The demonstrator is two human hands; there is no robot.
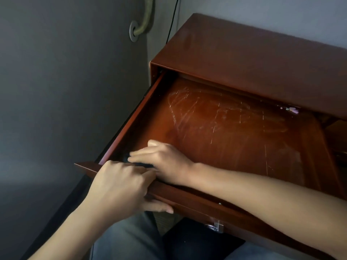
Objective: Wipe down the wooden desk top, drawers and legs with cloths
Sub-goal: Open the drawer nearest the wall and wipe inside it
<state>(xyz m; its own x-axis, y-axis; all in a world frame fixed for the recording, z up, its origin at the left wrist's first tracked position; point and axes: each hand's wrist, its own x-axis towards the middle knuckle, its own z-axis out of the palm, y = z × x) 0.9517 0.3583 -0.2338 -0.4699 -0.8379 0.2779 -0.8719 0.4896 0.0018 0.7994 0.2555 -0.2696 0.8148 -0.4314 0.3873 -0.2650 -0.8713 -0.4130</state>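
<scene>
The reddish wooden desk [253,59] has its wide drawer [234,132] pulled far out; the drawer floor shows pale scratches and smears. My left hand [116,186] grips the left end of the drawer front [197,201], fingers curled over its top edge. My right hand [165,160] reaches inside to the near left corner, its fingers fairly straight and pressing on a dark cloth [139,164]. Only a sliver of the cloth shows beneath the fingers.
A grey wall stands close along the drawer's left side, with a greenish hose [144,21] and a thin black cable [172,19] on it. A metal lock fitting [214,226] hangs under the drawer front. My knees in jeans [127,241] are below. Small coloured scraps [291,109] lie at the drawer's back right.
</scene>
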